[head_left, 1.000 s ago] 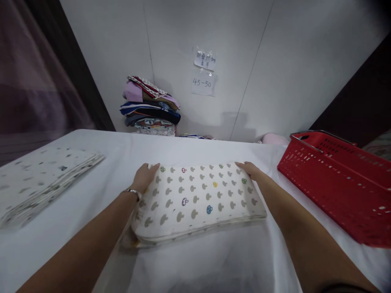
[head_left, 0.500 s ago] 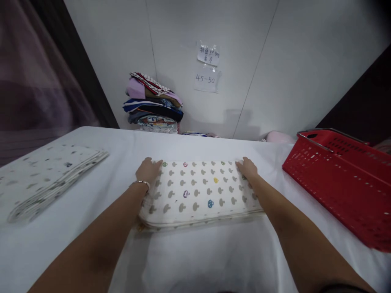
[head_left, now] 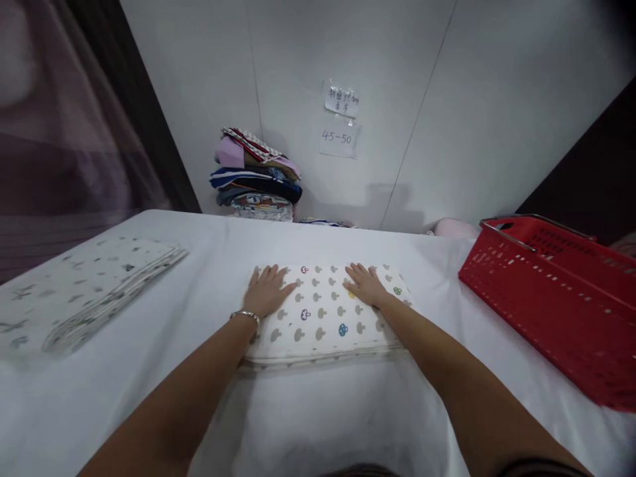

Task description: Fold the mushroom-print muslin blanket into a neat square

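The folded cloth (head_left: 322, 311) lies on the tabletop (head_left: 308, 244) directly beneath the fingers, long axis from 9 to 3 o'clock. The left hand (head_left: 268, 291) rests near its 10 o'clock corner; the right hand (head_left: 366, 286) rests inboard of its 2 o'clock corner. Neither is nearer: both touch. Fingers are spread flat, gripping nothing. Tabletop separates the cloth from the far edge at 12 o'clock, the basket (head_left: 546, 318) at 3 and the second cloth (head_left: 106, 281) at 9.

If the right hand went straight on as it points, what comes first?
The right hand, flat on the folded white mushroom-print cloth, seems free to cross the white-covered table; beyond, perhaps the low patterned fabrics or tall multicoloured fabric stack. Depth is unclear.
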Tool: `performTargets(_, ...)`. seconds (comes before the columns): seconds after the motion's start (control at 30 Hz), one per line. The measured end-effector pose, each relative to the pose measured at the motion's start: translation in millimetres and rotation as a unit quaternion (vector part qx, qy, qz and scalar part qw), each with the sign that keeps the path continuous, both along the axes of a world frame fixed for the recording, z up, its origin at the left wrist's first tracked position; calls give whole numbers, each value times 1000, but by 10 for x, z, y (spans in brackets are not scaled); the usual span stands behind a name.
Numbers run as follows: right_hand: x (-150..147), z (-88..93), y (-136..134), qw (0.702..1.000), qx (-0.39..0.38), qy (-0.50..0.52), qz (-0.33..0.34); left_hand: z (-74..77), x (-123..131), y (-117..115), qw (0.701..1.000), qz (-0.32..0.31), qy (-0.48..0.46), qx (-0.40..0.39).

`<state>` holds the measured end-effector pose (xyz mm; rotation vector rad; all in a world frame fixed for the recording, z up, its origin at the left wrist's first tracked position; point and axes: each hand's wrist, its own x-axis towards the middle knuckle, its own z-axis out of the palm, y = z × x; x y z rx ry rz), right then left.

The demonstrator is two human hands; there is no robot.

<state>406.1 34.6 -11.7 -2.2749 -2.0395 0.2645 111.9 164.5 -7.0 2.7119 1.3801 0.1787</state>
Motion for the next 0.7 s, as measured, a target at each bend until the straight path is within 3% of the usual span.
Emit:
performTargets(0.13, -107, 122, -57, 1000, -9, -1, -16, 163, 25, -11, 999, 11, 5, -51)
performTargets(0.23, -310, 183, -264, 1000, 14, -9, -3, 247, -79, -181, 999, -1, -8, -52)
performTargets(0.33, -482, 173, -543, 999, 2, 12, 41, 179, -291, -444, 999, -43, -11, -15)
performTargets(0.43, -559, 157, -707, 998, -14, 43, 40, 50, -457, -630, 997, -63, -7, 34)
performTargets(0.53, -574, 178, -718, 997, -13, 62, 35, 0, -484, -665, 997, -61, -8, 39)
performTargets(0.7, -489, 267, -803, 998, -3, 67, 16, 79, -447, -593, 998, -57, -18, 7)
